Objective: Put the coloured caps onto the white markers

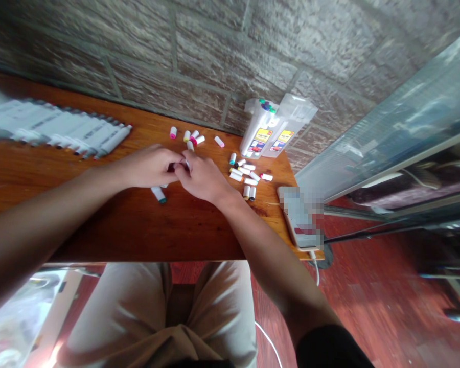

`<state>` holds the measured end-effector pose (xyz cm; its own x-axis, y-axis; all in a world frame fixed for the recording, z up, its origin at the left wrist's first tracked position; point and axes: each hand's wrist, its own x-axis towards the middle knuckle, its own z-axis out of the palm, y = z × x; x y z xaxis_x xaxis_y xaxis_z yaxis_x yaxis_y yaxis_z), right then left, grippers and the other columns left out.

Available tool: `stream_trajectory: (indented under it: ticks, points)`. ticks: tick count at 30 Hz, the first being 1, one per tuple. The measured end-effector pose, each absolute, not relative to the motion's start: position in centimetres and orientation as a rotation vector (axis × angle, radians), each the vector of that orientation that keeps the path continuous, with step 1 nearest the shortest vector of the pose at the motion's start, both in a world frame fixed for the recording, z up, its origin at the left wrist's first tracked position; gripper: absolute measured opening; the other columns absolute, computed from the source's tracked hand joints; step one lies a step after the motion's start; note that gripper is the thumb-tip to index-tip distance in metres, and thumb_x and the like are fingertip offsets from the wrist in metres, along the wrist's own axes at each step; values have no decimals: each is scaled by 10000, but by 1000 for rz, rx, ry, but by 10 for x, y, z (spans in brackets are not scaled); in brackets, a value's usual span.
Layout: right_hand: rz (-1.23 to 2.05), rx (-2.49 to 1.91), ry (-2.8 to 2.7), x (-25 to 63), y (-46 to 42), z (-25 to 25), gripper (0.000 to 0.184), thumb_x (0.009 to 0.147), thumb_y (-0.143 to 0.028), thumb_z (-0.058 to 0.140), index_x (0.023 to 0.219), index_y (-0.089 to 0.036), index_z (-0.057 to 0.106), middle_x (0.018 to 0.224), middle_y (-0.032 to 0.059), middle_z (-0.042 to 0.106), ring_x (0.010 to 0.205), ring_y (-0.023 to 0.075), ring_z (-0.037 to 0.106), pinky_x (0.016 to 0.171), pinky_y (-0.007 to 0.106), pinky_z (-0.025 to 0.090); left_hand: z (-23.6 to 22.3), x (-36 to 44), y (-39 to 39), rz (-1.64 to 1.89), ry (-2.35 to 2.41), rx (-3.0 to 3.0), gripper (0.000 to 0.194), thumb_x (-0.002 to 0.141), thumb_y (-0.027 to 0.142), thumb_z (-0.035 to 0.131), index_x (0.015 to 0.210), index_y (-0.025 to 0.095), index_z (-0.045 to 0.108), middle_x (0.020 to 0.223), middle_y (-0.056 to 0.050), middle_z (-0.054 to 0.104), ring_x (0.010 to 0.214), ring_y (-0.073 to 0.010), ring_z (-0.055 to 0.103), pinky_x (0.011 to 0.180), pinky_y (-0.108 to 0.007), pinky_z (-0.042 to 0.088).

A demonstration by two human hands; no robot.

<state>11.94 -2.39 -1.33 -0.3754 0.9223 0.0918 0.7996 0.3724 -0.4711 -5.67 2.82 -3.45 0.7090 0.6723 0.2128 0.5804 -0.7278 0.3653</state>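
My left hand and my right hand meet over the middle of the wooden table. Both are closed around a white marker, whose green-tipped end sticks out below the left hand. The right fingers pinch at its other end, near a small cap I cannot make out clearly. Several loose coloured caps lie just right of my right hand, and more caps lie beyond the hands.
A row of white markers lies at the table's left. A clear plastic marker case leans on the brick wall. A phone with a cable sits at the right edge. My knees are under the table.
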Motion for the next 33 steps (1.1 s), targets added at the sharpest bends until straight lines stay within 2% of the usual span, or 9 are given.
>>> stream_trajectory:
  ticks: [8,33]
  points:
    - [506,-1509,-2296,121,-24,-12,165,1050,-293,480,1059,-182,602,1041,103,728,989,251,707,917,345,517,-36,-56,30,466,974,2636,94,770,185,600,702,206,660,638,-15,669,623,-175,613,643,-267,394]
    - [488,-1507,-2322,121,-24,-12,155,1045,-290,482,1047,-188,599,1037,98,731,991,260,708,911,350,515,-36,-55,28,498,988,2617,134,782,207,594,649,207,607,608,-18,625,575,-160,554,604,-275,347]
